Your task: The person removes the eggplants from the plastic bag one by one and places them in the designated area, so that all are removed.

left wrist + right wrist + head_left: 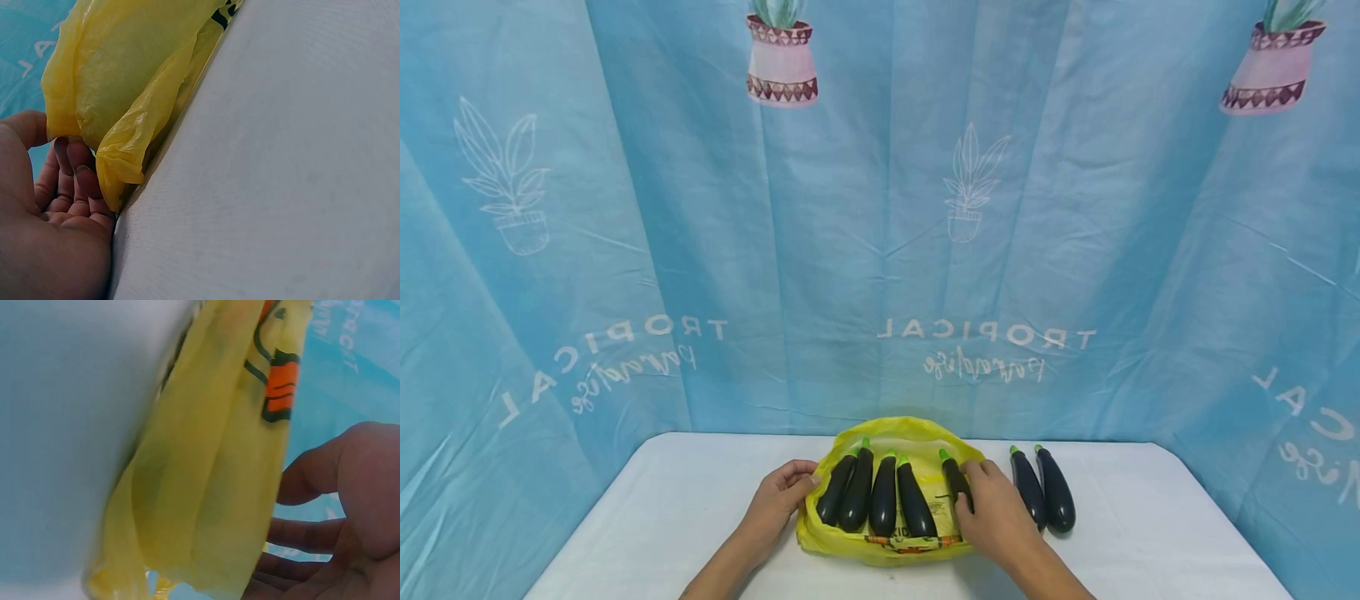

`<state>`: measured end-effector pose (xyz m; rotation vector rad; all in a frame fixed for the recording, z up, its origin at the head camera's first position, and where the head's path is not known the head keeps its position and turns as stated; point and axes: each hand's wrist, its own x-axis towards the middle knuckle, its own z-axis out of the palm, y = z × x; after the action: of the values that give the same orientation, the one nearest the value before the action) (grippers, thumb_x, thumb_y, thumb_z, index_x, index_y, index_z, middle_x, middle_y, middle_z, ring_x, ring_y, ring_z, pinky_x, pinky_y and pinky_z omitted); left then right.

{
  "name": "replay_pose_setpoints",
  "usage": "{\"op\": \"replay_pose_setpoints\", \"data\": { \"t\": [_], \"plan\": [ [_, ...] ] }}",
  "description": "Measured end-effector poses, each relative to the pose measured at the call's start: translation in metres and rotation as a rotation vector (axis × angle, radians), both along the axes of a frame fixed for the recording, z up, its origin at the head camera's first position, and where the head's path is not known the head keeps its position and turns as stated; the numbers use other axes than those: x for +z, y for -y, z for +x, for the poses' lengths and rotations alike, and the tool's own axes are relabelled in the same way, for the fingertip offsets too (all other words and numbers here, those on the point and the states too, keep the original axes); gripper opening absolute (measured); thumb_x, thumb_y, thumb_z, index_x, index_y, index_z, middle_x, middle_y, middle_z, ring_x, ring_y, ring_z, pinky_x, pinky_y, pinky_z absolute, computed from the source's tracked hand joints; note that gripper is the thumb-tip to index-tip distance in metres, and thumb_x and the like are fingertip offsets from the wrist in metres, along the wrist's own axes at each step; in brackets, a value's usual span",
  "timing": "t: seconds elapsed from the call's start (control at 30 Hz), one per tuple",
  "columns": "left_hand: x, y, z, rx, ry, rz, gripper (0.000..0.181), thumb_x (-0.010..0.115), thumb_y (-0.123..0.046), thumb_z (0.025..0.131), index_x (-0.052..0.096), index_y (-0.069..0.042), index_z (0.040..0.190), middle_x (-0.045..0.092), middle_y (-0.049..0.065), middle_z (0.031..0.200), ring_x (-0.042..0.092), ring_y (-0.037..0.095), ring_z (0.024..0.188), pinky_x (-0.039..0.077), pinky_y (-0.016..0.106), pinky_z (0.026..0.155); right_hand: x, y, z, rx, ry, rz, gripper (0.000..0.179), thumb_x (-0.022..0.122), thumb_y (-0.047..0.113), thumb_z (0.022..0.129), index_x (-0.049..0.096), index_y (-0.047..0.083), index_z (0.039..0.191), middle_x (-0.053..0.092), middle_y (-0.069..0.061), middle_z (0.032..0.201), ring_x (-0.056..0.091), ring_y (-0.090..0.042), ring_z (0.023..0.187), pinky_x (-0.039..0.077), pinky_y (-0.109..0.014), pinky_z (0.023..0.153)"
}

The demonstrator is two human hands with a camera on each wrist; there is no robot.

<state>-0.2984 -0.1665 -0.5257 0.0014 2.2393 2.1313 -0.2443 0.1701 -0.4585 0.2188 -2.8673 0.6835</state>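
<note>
A yellow plastic bag (850, 546) lies spread wide at its mouth, with several dark eggplants (883, 498) with green stems side by side inside. My left hand (775, 500) pinches the bag's left edge; in the left wrist view the thumb and fingertips hold the yellow film (125, 150). At the bag's right side my right hand (996, 510) reaches over the rim and grips another eggplant (953, 479), which lies apart from the row. The right wrist view has the bag's wall (206, 456) hiding those fingertips and the eggplant.
Two more eggplants (1057, 492) lie side by side on the white tabletop (1150, 533), just right of my right hand. A blue printed curtain (850, 250) hangs behind the table and along both sides.
</note>
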Motion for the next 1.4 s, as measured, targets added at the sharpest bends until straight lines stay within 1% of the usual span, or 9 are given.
{"op": "replay_pose_setpoints", "data": {
  "t": [0.23,0.4,0.57,0.7,0.83,0.9,1.07,1.27,1.4],
  "plan": [
    [0.0,0.001,0.001,-0.002,-0.011,-0.006,0.032,0.071,-0.021,0.099,0.067,0.001,0.123,0.072,0.007,0.105,0.063,0.019,0.091,0.054,0.027,0.073,-0.005,0.001,-0.005,-0.021,0.052,0.061,0.032,0.07,0.014,0.099,0.066,-0.002,0.126,0.066,-0.015,0.113,0.068,-0.032,0.105,0.058,-0.052,0.09],
    [0.001,0.0,0.002,0.001,-0.013,-0.018,0.032,0.071,-0.021,0.099,0.067,0.001,0.123,0.072,0.007,0.105,0.063,0.019,0.09,0.053,0.027,0.073,-0.012,0.001,-0.006,-0.005,0.039,0.086,0.03,0.067,0.011,0.099,0.067,-0.005,0.125,0.068,-0.019,0.11,0.07,-0.034,0.101,0.059,-0.052,0.087],
    [0.001,0.0,0.002,0.0,-0.004,-0.017,0.032,0.071,-0.022,0.099,0.067,0.001,0.122,0.072,0.007,0.105,0.063,0.02,0.091,0.053,0.027,0.073,-0.014,0.003,-0.005,0.013,0.03,0.104,0.027,0.069,0.01,0.099,0.069,-0.004,0.122,0.068,-0.017,0.106,0.07,-0.033,0.097,0.059,-0.051,0.084],
    [0.0,0.001,0.002,-0.004,-0.004,-0.022,0.032,0.071,-0.022,0.1,0.066,0.001,0.123,0.072,0.007,0.105,0.063,0.019,0.09,0.053,0.027,0.073,-0.014,0.003,-0.007,0.003,0.061,0.094,0.031,0.073,0.016,0.097,0.069,-0.002,0.122,0.068,-0.016,0.108,0.07,-0.032,0.099,0.058,-0.051,0.085],
    [0.002,0.001,0.003,-0.004,-0.009,-0.026,0.033,0.07,-0.021,0.1,0.066,0.001,0.124,0.072,0.007,0.105,0.063,0.017,0.09,0.053,0.026,0.073,-0.016,0.002,-0.01,0.01,0.099,0.083,0.035,0.079,0.021,0.093,0.068,0.002,0.121,0.068,-0.014,0.108,0.068,-0.029,0.098,0.058,-0.051,0.085],
    [0.003,0.0,0.004,-0.003,-0.011,-0.021,0.033,0.07,-0.021,0.1,0.066,0.001,0.125,0.072,0.007,0.106,0.063,0.017,0.09,0.053,0.026,0.074,-0.017,0.002,-0.01,0.023,0.1,0.076,0.036,0.08,0.021,0.092,0.067,0.002,0.119,0.068,-0.013,0.106,0.067,-0.028,0.096,0.058,-0.05,0.084],
    [0.003,0.0,0.004,-0.007,-0.014,-0.022,0.034,0.07,-0.021,0.1,0.066,0.002,0.125,0.073,0.008,0.107,0.064,0.018,0.092,0.054,0.026,0.075,-0.018,0.002,-0.009,0.034,0.1,0.054,0.037,0.081,0.02,0.09,0.067,0.002,0.12,0.068,-0.013,0.106,0.067,-0.028,0.096,0.058,-0.05,0.083],
    [0.0,0.001,0.0,-0.017,-0.013,-0.024,0.032,0.071,-0.022,0.1,0.066,0.0,0.123,0.073,0.008,0.107,0.065,0.019,0.094,0.055,0.026,0.077,-0.015,0.002,-0.009,0.006,0.105,0.02,0.038,0.08,0.019,0.089,0.067,0.003,0.121,0.069,-0.012,0.108,0.067,-0.027,0.097,0.057,-0.049,0.083],
    [0.001,0.001,0.0,-0.02,-0.017,-0.023,0.032,0.071,-0.021,0.1,0.066,0.001,0.123,0.073,0.008,0.107,0.065,0.019,0.094,0.055,0.026,0.077,-0.013,0.003,-0.009,-0.013,0.091,0.0,0.036,0.081,0.02,0.088,0.067,0.005,0.118,0.068,-0.01,0.105,0.066,-0.024,0.093,0.057,-0.047,0.08]
  ]
}}
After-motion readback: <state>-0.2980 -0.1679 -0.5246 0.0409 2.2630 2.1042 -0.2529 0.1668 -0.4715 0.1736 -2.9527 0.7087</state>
